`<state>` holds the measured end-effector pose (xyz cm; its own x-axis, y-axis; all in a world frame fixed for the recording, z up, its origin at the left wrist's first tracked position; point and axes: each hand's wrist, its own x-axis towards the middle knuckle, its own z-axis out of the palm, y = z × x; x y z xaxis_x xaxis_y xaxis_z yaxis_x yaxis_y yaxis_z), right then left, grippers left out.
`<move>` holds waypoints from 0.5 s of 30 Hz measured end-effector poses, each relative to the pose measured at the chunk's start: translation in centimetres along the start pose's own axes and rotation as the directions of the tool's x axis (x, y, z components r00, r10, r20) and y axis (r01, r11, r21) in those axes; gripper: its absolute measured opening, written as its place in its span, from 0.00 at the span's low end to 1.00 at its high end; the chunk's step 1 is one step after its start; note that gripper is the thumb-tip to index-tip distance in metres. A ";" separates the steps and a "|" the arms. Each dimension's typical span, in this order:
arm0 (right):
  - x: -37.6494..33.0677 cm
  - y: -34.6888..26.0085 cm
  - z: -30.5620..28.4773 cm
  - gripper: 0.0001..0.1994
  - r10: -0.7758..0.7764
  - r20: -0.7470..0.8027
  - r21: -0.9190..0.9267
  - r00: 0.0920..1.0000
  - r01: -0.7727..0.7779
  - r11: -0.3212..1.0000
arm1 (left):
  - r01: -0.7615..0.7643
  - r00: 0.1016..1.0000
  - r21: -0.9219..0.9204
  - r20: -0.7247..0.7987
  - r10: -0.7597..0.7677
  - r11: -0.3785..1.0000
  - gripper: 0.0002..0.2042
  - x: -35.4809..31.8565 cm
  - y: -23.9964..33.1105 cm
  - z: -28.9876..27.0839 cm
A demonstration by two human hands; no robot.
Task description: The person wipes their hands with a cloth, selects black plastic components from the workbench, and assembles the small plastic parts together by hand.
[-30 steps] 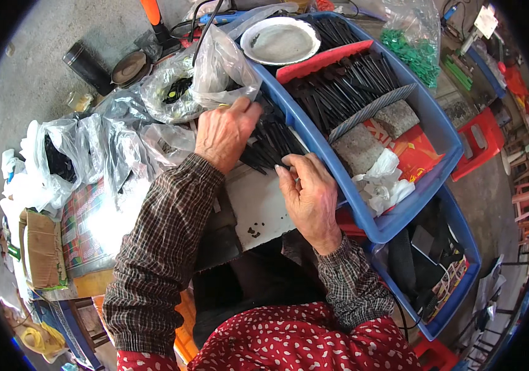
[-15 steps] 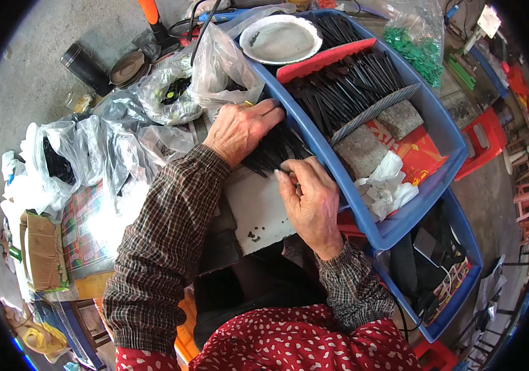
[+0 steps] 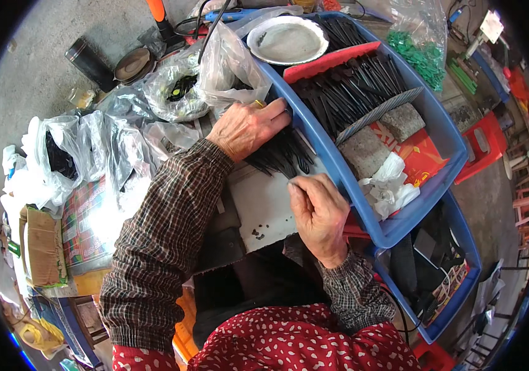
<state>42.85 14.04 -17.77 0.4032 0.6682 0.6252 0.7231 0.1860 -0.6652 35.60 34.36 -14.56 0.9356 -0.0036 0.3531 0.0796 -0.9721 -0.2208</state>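
Left hand (image 3: 245, 128) bends over black rods (image 3: 279, 154) at the far edge of a white board (image 3: 264, 207); right hand (image 3: 320, 213), apart, curls nearby, both grips unclear.

Blue bin (image 3: 337, 166): smooth plastic; grey blocks (image 3: 363, 149): rough, matt (stone-like); black rods (image 3: 280, 154): faint sheen.

Catching black on sticks (image 3: 277, 154) by left hand (image 3: 246, 128), blue on bin (image 3: 335, 167) beside right hand (image 3: 322, 215), checks on sleeves (image 3: 159, 250), white-flecked red on shirt (image 3: 283, 337)!
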 end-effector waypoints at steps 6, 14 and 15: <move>-1.0 -0.2 -0.4 0.06 -0.083 -0.006 0.000 0.996 0.083 0.997 | -0.030 0.993 -0.079 -0.115 0.021 0.996 0.16 -0.9 0.2 -0.6; -1.1 -0.4 -0.1 0.06 -0.095 0.025 -0.011 0.995 0.095 0.995 | -0.007 0.978 -0.165 -0.207 -0.027 0.986 0.18 -1.3 -0.2 0.3; -1.0 -0.4 -0.2 0.06 -0.098 0.020 -0.014 0.995 0.099 0.995 | -0.007 0.978 -0.166 -0.208 -0.028 0.986 0.18 -1.2 -0.2 0.2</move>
<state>42.22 13.16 -18.07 0.3188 0.6610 0.6793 0.7671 0.2411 -0.5945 34.54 34.65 -15.15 0.8410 -0.0249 0.5404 0.0152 -0.9975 -0.0696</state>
